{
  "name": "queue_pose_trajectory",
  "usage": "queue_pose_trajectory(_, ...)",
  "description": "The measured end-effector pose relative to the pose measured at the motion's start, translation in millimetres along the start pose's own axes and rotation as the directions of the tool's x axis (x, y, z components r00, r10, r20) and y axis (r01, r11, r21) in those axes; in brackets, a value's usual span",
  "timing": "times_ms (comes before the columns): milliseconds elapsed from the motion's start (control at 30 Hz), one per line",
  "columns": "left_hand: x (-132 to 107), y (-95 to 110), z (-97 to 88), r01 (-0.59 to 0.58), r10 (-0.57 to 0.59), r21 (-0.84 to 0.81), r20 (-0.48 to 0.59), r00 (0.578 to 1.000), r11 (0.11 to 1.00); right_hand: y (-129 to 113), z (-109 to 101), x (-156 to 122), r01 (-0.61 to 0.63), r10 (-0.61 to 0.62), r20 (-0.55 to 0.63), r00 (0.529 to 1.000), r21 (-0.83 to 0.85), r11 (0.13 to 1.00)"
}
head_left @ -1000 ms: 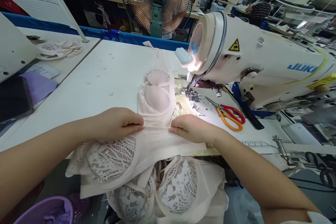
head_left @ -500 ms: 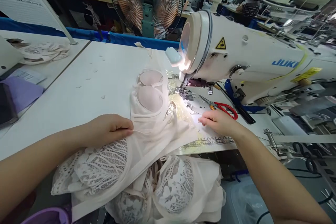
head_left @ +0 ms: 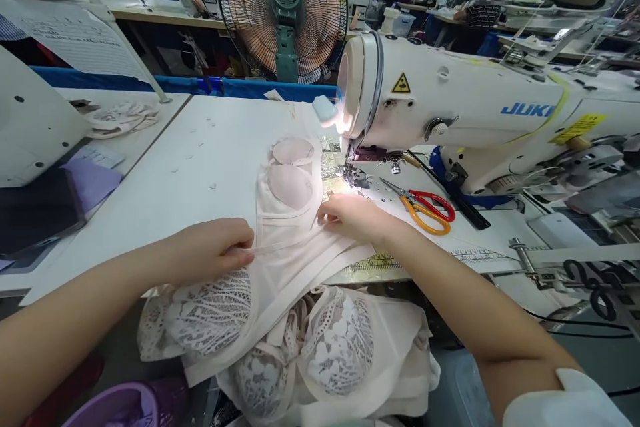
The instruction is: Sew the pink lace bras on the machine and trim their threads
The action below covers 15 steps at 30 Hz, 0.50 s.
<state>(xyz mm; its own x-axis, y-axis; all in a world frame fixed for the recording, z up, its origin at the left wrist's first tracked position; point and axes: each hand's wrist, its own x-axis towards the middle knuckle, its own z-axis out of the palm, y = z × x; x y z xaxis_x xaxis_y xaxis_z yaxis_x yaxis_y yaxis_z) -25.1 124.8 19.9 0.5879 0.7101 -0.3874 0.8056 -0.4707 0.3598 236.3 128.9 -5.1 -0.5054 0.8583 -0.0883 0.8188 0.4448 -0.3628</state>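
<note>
A pale pink lace bra (head_left: 290, 260) lies across the front edge of the white table (head_left: 200, 167), its padded cups (head_left: 290, 183) turned up near the needle. My left hand (head_left: 210, 250) is closed, pinching the band's edge at the left. Fingers together, my right hand (head_left: 350, 217) presses and grips the same fabric just in front of the presser foot (head_left: 356, 177) of the white Juki sewing machine (head_left: 450, 113). More lace bras (head_left: 330, 353) hang in a heap below the table edge, in my lap.
Red-and-orange scissors (head_left: 425, 207) lie right of the needle plate. A green-stemmed fan (head_left: 283, 10) stands behind the table. Another machine (head_left: 30, 127) and a purple sheet (head_left: 95, 177) sit at the left. A purple basket (head_left: 115, 407) is below left. People work at far benches.
My right hand let go of the band, swung right toward the scissors, then came back left onto the fabric by the presser foot. My left hand kept its hold.
</note>
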Motion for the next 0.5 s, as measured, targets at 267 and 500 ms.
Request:
queue_pose_trajectory(267, -16, 13, 5.7, 0.099, -0.085, -0.194, 0.081, 0.993, 0.976, -3, -11, -13, -0.015, 0.009, 0.058, 0.998, 0.109, 0.994)
queue_pose_trajectory(500, -20, 30, -83.8, 0.183, -0.170, 0.130, -0.108, 0.980, 0.974, -13, -33, -14, 0.015, -0.011, -0.013, 1.000, 0.337, 0.941)
